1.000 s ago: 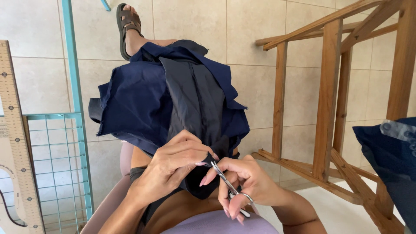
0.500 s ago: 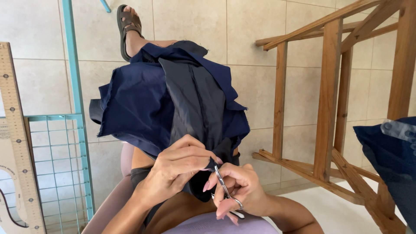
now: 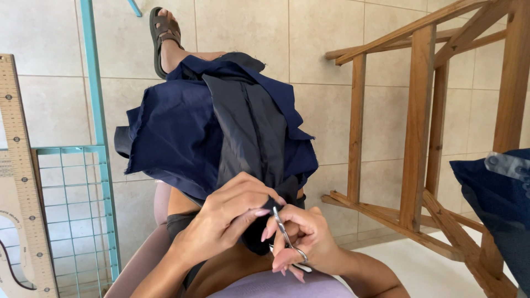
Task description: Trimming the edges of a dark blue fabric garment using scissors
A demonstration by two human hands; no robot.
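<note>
Right now the navy cloth [image 3: 182, 132] lies heaped over my lap and outstretched leg, a darker strip running down its middle. My left hand [image 3: 226, 218] has its grip closed on the lower end of that strip, pinching it between thumb and fingers. My right hand [image 3: 309, 237] is closed around small scissors [image 3: 284, 234], blades pointing up just beside the pinched edge. Beyond sit my sandal [image 3: 163, 33] on the tiled floor [image 3: 331, 33], a teal wire rack [image 3: 83, 209], a ruler [image 3: 19, 165] on the left, and a wooden frame [image 3: 419, 138] on the right.
</note>
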